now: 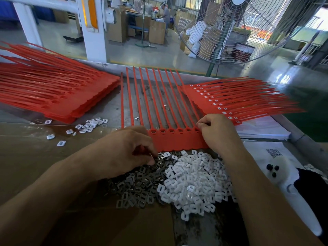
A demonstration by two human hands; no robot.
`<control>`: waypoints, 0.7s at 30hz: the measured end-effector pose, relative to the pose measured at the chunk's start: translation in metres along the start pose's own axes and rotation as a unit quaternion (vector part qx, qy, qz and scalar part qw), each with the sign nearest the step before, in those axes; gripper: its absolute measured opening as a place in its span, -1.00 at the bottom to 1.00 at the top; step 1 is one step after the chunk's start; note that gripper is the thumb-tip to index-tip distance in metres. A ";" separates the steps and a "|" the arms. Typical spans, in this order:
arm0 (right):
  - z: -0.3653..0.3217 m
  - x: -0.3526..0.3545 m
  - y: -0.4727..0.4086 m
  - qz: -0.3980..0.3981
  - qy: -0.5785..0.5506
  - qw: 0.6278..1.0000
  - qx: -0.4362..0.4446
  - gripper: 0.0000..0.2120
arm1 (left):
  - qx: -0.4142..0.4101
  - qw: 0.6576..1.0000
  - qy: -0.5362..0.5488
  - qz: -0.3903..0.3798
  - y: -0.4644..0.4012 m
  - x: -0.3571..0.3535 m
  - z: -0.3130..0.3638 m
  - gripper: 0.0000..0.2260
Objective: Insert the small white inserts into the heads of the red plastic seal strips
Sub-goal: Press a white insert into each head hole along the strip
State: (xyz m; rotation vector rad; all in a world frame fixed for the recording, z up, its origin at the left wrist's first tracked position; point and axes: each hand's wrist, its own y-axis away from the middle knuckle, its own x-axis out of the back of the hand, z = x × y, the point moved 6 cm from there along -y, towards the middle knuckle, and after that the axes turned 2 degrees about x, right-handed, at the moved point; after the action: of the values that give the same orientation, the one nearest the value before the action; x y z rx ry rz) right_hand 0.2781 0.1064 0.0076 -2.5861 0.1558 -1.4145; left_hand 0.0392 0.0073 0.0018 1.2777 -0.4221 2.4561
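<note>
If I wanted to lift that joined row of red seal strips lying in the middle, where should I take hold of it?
Probably by the flat joined band at the near end, coming from the near edge or a free side. The row of red seal strips fans into thin, separate tails toward the far side, likely floppy, while the band is one wide, solid piece. The right hand already rests at its right end.

no readable text, QR code [273, 153] blurred

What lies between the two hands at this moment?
In the head view, the red seal sheet's joined heads span between the left hand and right hand.
</note>
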 end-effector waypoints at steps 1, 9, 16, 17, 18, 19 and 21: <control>-0.001 -0.001 0.000 -0.002 0.002 1.000 0.003 -0.83 | -0.001 1.000 -0.003 0.003 0.000 0.000 0.000 -0.90; -0.004 0.000 0.003 -0.009 0.008 1.000 0.012 -0.81 | 0.002 1.000 -0.016 0.023 0.000 0.002 0.005 -0.95; -0.014 0.003 0.005 0.011 -0.012 0.999 0.038 -0.85 | 0.026 0.999 0.027 0.035 0.001 0.006 0.006 -0.92; -0.016 0.003 0.006 0.013 -0.020 0.999 0.045 -0.85 | 0.035 0.998 0.040 0.041 0.001 0.007 0.005 -0.91; -0.018 0.003 0.007 0.013 -0.030 0.998 0.053 -0.85 | 0.044 0.996 0.057 0.048 0.002 0.008 0.004 -0.91; -0.021 0.003 0.009 0.012 -0.041 0.997 0.063 -0.85 | 0.050 0.994 0.078 0.055 0.002 0.009 0.004 -0.91; -0.027 0.001 0.012 0.007 -0.067 0.994 0.082 -0.86 | 0.056 0.990 0.107 0.073 0.002 0.011 0.003 -0.91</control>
State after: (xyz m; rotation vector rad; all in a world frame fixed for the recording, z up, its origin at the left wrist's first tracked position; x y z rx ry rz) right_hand 0.2561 0.0909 0.0200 -2.5295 0.0364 -1.1901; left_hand 0.0346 0.0059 0.0127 1.0412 -0.3353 2.7407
